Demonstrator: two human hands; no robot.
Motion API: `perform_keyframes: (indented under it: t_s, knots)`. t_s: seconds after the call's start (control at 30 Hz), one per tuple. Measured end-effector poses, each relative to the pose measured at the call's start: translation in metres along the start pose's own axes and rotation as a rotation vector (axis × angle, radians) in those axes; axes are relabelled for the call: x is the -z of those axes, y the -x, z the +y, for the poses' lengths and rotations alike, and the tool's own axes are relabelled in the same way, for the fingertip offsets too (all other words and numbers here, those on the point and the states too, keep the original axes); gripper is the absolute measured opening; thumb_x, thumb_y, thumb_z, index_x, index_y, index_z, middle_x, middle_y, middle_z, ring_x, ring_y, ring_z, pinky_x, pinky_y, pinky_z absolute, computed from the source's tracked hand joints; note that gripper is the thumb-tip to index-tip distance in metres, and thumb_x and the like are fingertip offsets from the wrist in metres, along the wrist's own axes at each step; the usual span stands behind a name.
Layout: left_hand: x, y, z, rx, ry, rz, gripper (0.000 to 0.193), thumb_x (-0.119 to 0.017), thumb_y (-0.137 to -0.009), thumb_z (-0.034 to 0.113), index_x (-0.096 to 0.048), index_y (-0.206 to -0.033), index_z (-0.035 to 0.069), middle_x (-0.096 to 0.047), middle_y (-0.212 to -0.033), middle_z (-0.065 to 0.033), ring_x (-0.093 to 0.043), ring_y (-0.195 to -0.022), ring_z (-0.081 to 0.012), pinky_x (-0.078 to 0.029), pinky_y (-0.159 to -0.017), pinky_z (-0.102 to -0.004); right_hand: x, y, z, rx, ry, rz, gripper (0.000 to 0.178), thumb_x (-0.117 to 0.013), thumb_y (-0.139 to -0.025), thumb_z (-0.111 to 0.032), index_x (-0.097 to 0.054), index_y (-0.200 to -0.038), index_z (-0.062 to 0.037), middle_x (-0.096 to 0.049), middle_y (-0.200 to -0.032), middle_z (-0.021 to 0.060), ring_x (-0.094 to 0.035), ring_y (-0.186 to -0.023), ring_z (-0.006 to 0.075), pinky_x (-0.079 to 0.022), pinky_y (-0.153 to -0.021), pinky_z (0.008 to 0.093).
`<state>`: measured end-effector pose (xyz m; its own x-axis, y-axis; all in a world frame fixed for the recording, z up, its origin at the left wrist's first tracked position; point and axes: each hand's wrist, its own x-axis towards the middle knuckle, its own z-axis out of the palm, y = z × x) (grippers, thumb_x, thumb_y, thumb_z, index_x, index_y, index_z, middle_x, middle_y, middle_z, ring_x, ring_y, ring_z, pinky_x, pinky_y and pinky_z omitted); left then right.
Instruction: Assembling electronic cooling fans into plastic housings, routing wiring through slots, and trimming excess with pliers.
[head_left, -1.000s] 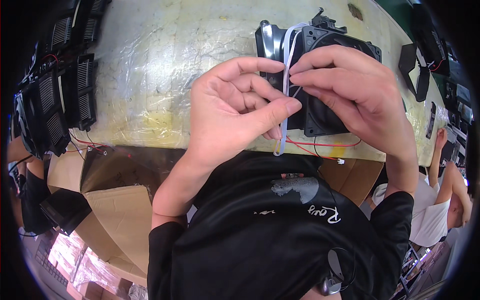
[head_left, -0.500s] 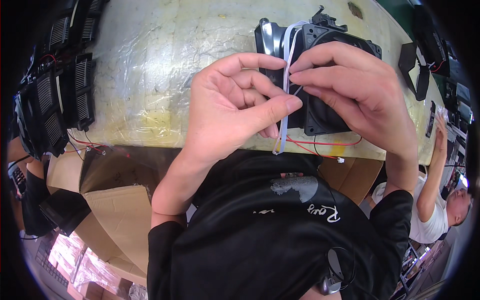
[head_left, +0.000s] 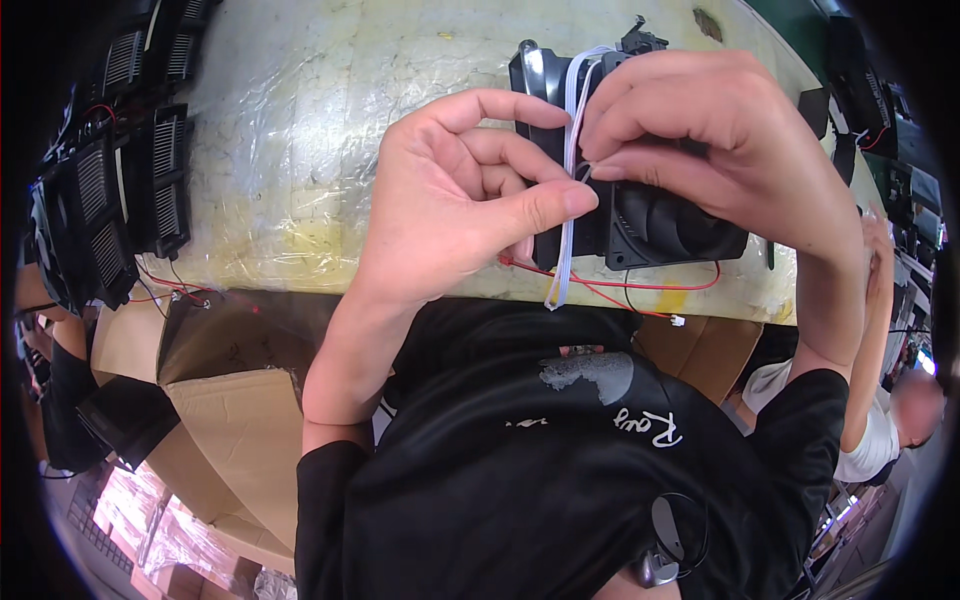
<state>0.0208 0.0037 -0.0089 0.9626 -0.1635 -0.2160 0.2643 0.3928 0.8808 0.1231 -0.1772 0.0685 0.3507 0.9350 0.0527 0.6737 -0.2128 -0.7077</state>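
Note:
A folded bundle of white wires (head_left: 568,235) runs front to back across a black fan unit (head_left: 665,225). My left hand (head_left: 450,195) is curled around the bundle, its thumb lying over the wires and its fingertips at their left side. With thumb and fingers pressed together, my right hand (head_left: 700,140) pinches a thin strand just right of the bundle, which looks like a tie; its kind is hard to make out. That hand covers the far right part of the fan unit. Red and black leads (head_left: 640,287) with a small white plug (head_left: 678,321) trail at the table's near edge.
The table (head_left: 300,130) is covered with clear plastic film. Several black grilled units (head_left: 110,210) stand at the left. An open cardboard box (head_left: 235,410) sits below the near edge. At the right, a person in a white shirt (head_left: 868,445) reaches toward the table.
My right hand has turned and risen over the fan unit, drawing its pinched strand close against the wire bundle. My left hand has shifted slightly left and stays around the wires.

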Motion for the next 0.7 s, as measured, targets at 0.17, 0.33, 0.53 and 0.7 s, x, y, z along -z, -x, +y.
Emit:
perform_keyframes:
  t_s: [0.17, 0.33, 0.53, 0.7]
  knots:
    - [0.003, -0.001, 0.0, -0.015, -0.011, 0.004, 0.042, -0.077, -0.075, -0.007, -0.056, -0.112, -0.008, -0.07, -0.077, -0.0138, -0.059, -0.053, -0.0083, -0.044, -0.044, -0.0178, 0.004, -0.004, 0.0, 0.017, 0.004, -0.097, 0.011, -0.07, -0.076, 0.003, -0.064, -0.086, 0.0009, -0.064, -0.086, 0.0099, -0.063, -0.08, 0.025, -0.05, -0.068, 0.0328]
    - [0.0, -0.006, 0.005, 0.008, -0.056, 0.001, 0.04, -0.078, -0.075, -0.006, -0.056, -0.108, -0.007, -0.071, -0.078, -0.0143, -0.06, -0.054, -0.008, -0.043, -0.043, -0.0176, 0.003, -0.003, -0.003, -0.014, 0.024, -0.108, 0.012, -0.07, -0.076, 0.002, -0.064, -0.085, 0.0008, -0.064, -0.087, 0.0099, -0.063, -0.08, 0.025, -0.049, -0.068, 0.0323]
    - [0.002, -0.002, -0.007, -0.07, -0.049, -0.017, 0.028, -0.078, -0.076, -0.004, -0.063, -0.099, -0.008, -0.071, -0.077, -0.0133, -0.061, -0.053, -0.0072, -0.045, -0.044, -0.0176, 0.0, 0.008, -0.002, -0.045, 0.004, -0.07, 0.011, -0.07, -0.074, 0.001, -0.063, -0.081, 0.0013, -0.062, -0.088, 0.0102, -0.061, -0.077, 0.0246, -0.048, -0.066, 0.031]
    - [0.007, 0.006, -0.023, -0.331, -0.186, -0.101, 0.013, -0.076, -0.076, -0.005, -0.075, -0.089, -0.002, -0.071, -0.08, -0.0085, -0.062, -0.065, -0.0073, -0.047, -0.055, -0.0185, -0.022, 0.023, -0.009, -0.051, -0.017, 0.042, 0.012, -0.07, -0.074, 0.0, -0.062, -0.083, 0.0001, -0.06, -0.089, 0.0094, -0.059, -0.075, 0.0242, -0.047, -0.065, 0.0322]
